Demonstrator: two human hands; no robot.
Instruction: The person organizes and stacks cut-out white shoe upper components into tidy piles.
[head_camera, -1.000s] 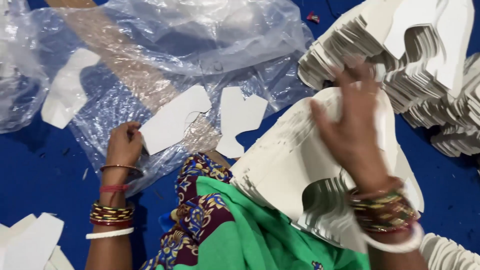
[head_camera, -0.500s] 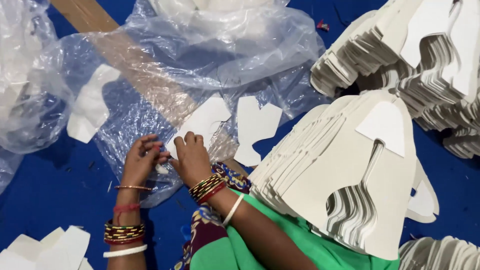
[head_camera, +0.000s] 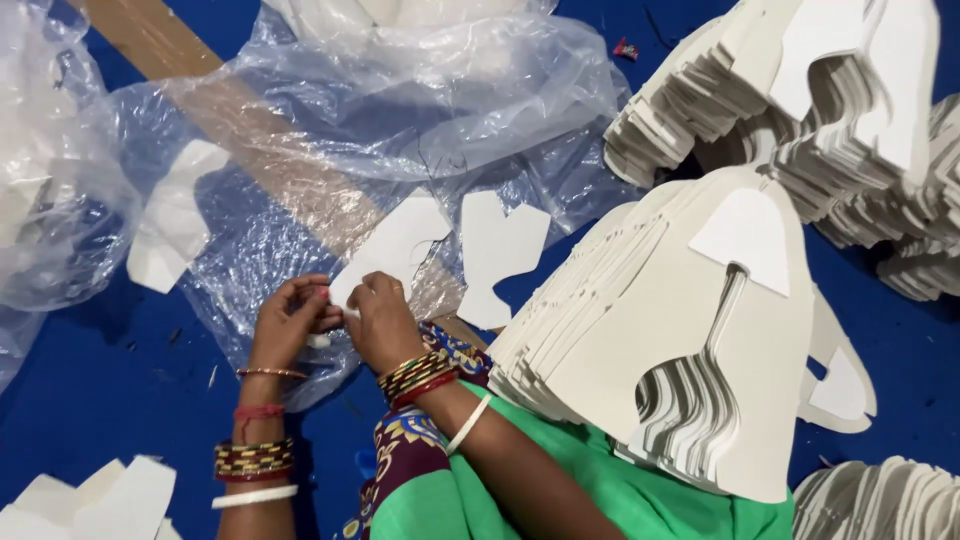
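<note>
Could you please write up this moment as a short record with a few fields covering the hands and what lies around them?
Setting: blue floor covering, seen from above
Left hand: pinching the lower corner of a white card cut-out
Right hand: gripping the same corner, touching the left hand
Under the cut-out: crumpled clear plastic sheet
Beside it: second loose cut-out
On the lap: fanned stack of cut-outs over green cloth
Upper right: further piles of cut-outs
</note>
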